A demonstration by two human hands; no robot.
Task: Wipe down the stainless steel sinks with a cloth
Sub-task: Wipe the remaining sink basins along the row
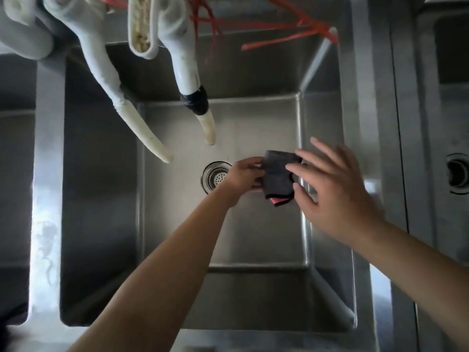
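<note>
Two bare hands hold a dark cloth down inside a shiny steel sink.

The left hand [245, 175] pinches one side of the folded dark cloth [278, 177] with its fingers closed on it. A bit of pink shows at the bottom edge of the cloth. The right hand [335, 191] is spread open with its fingers apart, and it sits just beside and partly over the other side of the cloth, not gripping it. The cloth is low in the middle sink [253, 237], just to the right of the round drain strainer [215, 176]. Two white hoses [189, 72] hang down over the back of the sink, and one has black tape [195, 102] near its tip. Red strings [291, 21] hang at the top. Another sink [454, 123] sits to the right.
</note>
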